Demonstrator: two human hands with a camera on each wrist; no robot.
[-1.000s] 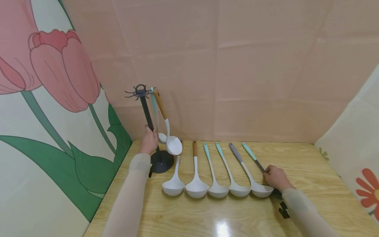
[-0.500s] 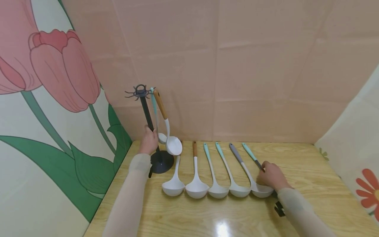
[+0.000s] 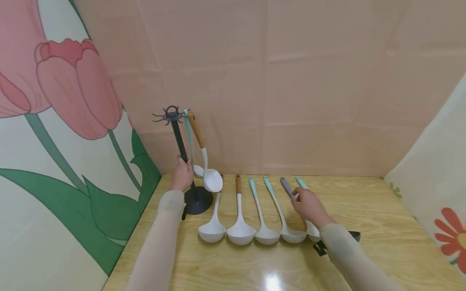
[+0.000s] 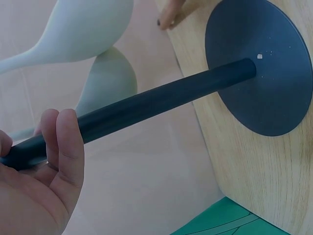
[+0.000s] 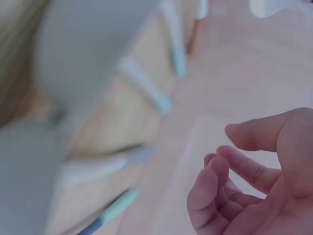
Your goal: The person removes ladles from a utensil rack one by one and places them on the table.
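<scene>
My left hand point(image 3: 182, 174) grips the black pole point(image 4: 146, 108) of a ladle stand, fingers wrapped round it. From the stand's hooks point(image 3: 171, 115) hang a white ladle with a wooden handle point(image 3: 196, 129) and one with a mint handle point(image 3: 188, 129). Over the right end of a row of ladles is my right hand point(image 3: 311, 207). Its fingers are loosely bent and hold nothing in the right wrist view. Nearest to it are a ladle with a grey handle point(image 3: 286, 186) and a dark ladle with a mint handle point(image 3: 301, 182), both partly hidden by the hand and forearm.
Left of the grey-handled ladle lie white ladles with mint handles point(image 3: 268, 186) and wooden handles point(image 3: 238, 185), bowls toward me. The stand's round base point(image 3: 199, 202) rests on the wooden table point(image 3: 218, 266). A pink backdrop point(image 3: 309, 89) rises behind.
My right hand has left the dark ladle and moved left, over the grey-handled ladle. The left hand stays on the stand's pole.
</scene>
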